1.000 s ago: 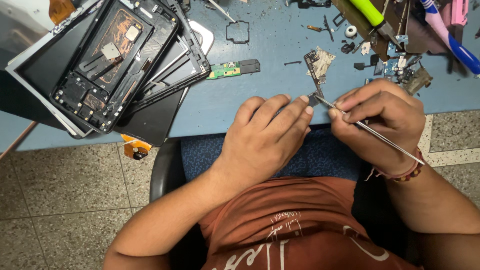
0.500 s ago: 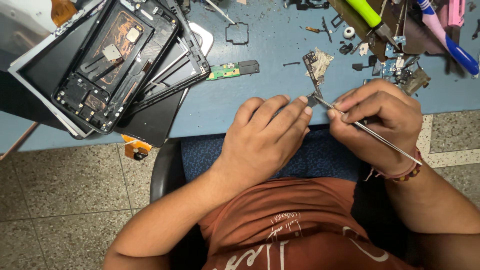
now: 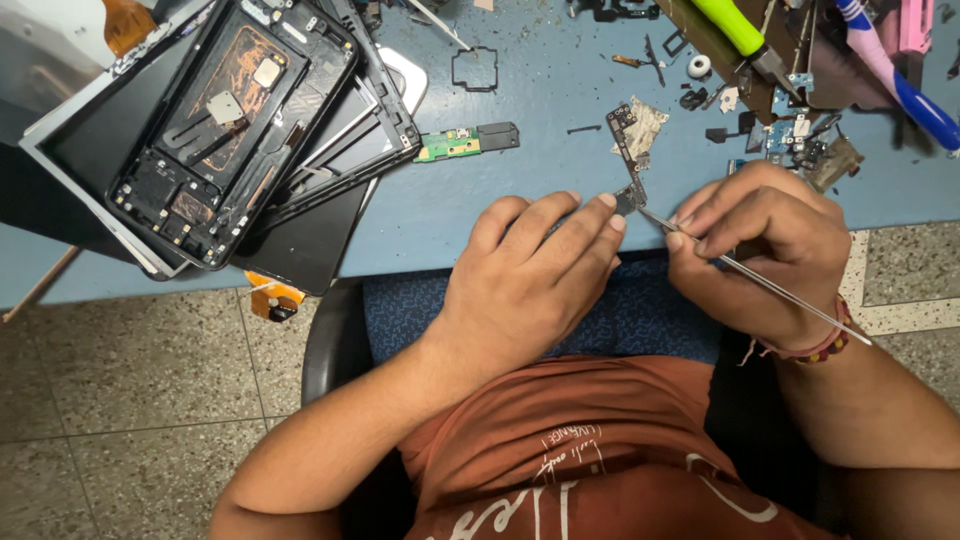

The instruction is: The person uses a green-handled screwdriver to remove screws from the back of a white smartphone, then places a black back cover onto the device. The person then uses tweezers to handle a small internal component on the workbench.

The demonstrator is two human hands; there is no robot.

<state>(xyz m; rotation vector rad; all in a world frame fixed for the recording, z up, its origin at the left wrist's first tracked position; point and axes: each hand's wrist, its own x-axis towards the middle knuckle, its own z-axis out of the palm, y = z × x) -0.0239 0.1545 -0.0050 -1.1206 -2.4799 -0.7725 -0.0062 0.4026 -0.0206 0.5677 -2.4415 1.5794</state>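
- The desk (image 3: 540,130) is blue and fills the upper part of the view; its far side and both ends are cut off by the frame.
- A stack of opened phone frames (image 3: 235,130) lies at the desk's left, overhanging the near edge. The top one shows copper-coloured insides, and the lower ones are mostly hidden beneath it.
- The left hand (image 3: 530,280) lies palm down at the desk's near edge, fingers stretched out and close together. Its fingertips press on the lower end of a narrow circuit board (image 3: 628,160). The thumb is hidden under the hand.
- The right hand (image 3: 760,250) is curled tight around thin metal tweezers (image 3: 750,275), pinching them near the front. The rear end sticks out past the wrist, over a beaded bracelet (image 3: 815,345).
- The tweezer tip meets the circuit board's lower end, just beside the left fingertips. Whether it grips a part there is too small to tell.
- The circuit board runs away from the hands, with a crumpled bit of foil (image 3: 648,122) next to its far end.
- A small green board (image 3: 450,145) lies between the phone frames and the hands.
- A green-handled tool (image 3: 735,25) and a blue-handled one (image 3: 920,105) lie at the top right, both cut off, among loose scraps too small to identify.
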